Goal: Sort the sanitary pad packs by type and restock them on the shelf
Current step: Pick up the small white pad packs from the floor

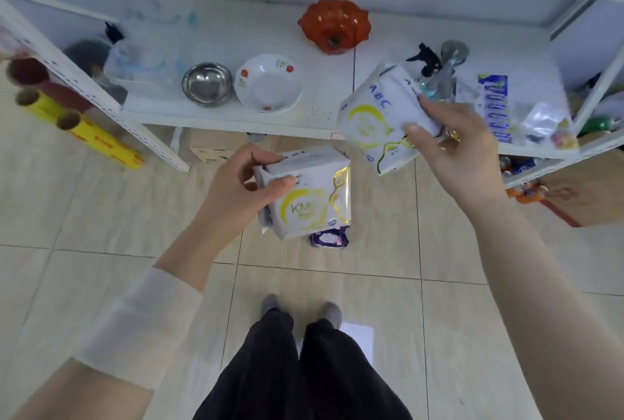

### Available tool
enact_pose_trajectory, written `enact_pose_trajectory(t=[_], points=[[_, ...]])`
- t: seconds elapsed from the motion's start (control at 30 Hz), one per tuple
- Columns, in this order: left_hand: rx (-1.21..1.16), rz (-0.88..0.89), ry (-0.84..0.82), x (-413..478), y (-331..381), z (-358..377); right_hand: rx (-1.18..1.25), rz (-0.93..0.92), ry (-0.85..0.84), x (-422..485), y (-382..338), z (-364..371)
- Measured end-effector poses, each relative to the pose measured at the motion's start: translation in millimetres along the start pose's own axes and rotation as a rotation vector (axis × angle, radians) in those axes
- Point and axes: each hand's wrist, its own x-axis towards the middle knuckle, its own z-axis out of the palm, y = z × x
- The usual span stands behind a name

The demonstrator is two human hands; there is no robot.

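Left hand (241,188) – forearm reaches forward out of a white sleeve, with the thumb on top and the fingers curled round the near end of the left pack (304,198). This pack is held over the floor tiles, short of the shelf (236,117).

Right hand (452,146) – raised higher, with thumb and fingers pinching one end of the right pack (371,119). This pack is tilted at the shelf's front rim, in front of a spray bottle (434,72).

A purple pack (329,239) on the floor is mostly hidden behind the left pack. Small print is blurred on both held packs.

Both held packs are white with a yellow ring. The left one reads "KM", the right one "ABC".
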Motion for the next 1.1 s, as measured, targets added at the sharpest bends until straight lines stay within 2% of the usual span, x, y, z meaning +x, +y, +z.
enact_pose_trajectory(t=[0.33,0.57,0.8,0.93,1.1], points=[[0.089,0.26,-0.043,67.4,110.6,-14.3,0.033,-0.084,0.062,86.5,-63.1,-50.7],[0.114,0.408,-0.08,145.3,174.7,-39.6,-0.009,-0.143,0.147,169.8,-106.9,-50.4],[0.191,0.476,-0.185,220.5,213.8,-42.9,-0.046,-0.126,0.201,242.1,-121.8,-42.4],[0.224,0.498,-0.22,255.9,225.1,-33.6,-0.08,-0.113,0.179,280.8,-119.6,-42.8],[0.297,0.505,-0.26,292.2,234.0,-13.0,-0.092,-0.116,0.054,330.4,-108.9,-54.6]])
